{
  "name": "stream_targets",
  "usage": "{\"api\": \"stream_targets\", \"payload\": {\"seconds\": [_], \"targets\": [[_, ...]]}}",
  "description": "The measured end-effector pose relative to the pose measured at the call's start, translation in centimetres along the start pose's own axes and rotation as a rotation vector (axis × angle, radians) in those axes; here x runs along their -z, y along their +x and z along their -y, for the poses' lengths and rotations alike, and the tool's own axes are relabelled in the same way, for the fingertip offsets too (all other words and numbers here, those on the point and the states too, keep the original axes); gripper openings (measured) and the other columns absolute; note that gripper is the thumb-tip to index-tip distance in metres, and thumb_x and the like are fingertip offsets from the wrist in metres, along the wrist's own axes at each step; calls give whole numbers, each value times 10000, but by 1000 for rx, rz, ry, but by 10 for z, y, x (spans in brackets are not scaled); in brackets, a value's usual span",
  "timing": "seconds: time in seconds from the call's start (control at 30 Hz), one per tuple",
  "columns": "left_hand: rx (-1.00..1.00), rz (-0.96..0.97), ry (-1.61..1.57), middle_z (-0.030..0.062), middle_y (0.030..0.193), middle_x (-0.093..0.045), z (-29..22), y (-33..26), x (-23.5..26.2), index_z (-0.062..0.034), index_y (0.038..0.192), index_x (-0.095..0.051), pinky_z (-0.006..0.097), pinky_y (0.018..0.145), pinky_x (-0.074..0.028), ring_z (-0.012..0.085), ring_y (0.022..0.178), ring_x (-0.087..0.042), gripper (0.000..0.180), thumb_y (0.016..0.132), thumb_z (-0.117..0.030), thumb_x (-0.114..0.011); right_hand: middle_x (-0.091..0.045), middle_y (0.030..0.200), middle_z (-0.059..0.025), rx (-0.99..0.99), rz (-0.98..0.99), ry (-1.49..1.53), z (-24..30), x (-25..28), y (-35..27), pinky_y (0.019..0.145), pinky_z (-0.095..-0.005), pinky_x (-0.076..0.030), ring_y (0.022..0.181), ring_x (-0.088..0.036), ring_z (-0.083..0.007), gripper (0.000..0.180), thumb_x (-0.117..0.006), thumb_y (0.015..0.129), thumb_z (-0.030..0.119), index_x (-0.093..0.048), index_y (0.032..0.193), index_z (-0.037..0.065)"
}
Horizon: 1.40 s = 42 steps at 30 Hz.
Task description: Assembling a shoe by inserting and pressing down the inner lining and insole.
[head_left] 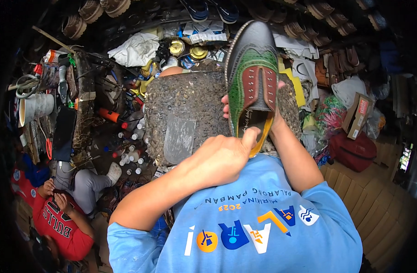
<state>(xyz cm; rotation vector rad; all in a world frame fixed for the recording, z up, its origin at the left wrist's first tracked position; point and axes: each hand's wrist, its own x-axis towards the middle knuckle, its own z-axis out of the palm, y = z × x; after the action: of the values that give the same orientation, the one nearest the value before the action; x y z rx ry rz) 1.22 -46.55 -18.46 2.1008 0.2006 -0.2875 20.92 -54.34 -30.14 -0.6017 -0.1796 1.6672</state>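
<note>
A wingtip dress shoe (257, 73) in black, green and reddish brown is held up in front of my chest, toe pointing away. No laces run through its eyelets. My right hand (279, 119) grips it from underneath; fingertips show at its left side and the thumb at its right. At the heel end, my left hand (224, 157) is closed, its thumb pressed inside the yellow-edged opening. The rest of its fingers are curled and partly hidden. Beneath the shoe is a rough, pitted work block (204, 98) with a smooth grey patch (180, 139) near its front left.
Small bottles (132, 157) crowd the floor left of the block. Tins (198, 52), a white cloth (134, 49) and papers lie beyond it. Tools and a white cup (37, 109) fill the left side. A person in red (63, 223) sits lower left. A red bag (353, 151) stands right.
</note>
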Motion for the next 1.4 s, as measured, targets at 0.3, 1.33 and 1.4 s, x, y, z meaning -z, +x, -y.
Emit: {"api": "stream_targets", "payload": {"seconds": [0.3,1.33,1.4], "targets": [[-19,81,13,216,1051,-757,6,-5,39,-13,1427,-349,546,791,-584,455,841,-718,679,807,-41,-624,-622,1282,-340,62,-206,-325,1,-8,8,925,-551,-599,1048,-708,-447,1306,-299,668,1038,-370,1549,77],[801,-649,-125,72,924,-628,62,-87,-21,60,1267,-661,341,721,-510,176,783,-603,499,818,-75,-832,-726,1126,-112,566,-840,-916,52,-36,-97,951,-312,-526,1060,-666,-152,345,-620,1065,254,-663,1232,-45],[548,-864,-728,1,998,-674,60,-86,-21,69,1259,-651,232,713,-508,31,797,-598,378,887,69,-716,-722,1159,-131,729,-844,-1083,45,-82,-104,985,-320,-516,1116,-658,-166,296,-634,1044,174,-660,1235,-50]]}}
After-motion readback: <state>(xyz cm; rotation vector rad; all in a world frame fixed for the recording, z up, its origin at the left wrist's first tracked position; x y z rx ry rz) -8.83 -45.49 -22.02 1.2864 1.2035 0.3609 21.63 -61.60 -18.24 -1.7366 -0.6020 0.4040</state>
